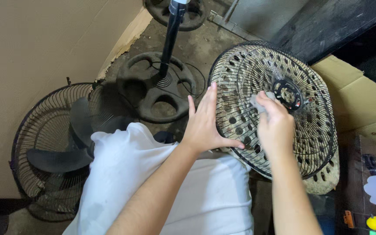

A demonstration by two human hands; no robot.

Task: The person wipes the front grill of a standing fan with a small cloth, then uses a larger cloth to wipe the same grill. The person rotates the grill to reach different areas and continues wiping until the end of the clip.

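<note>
Here the left hand (205, 124) lay flat and released, fingers spread, pressed against the dirty fan grille (244, 82), which leaned tilted on the person's lap above the white shirt (135, 174). The right hand (275, 124) was clenched on a small grey rag (256, 102), held against the grille just beside its dark centre hub (287, 93). At the left, by the cardboard wall, stood a caged fan head with dark blades (53, 148). Beyond the knees sat a black round fan base (155, 93) with its upright pole (170, 35) on the concrete floor
</note>
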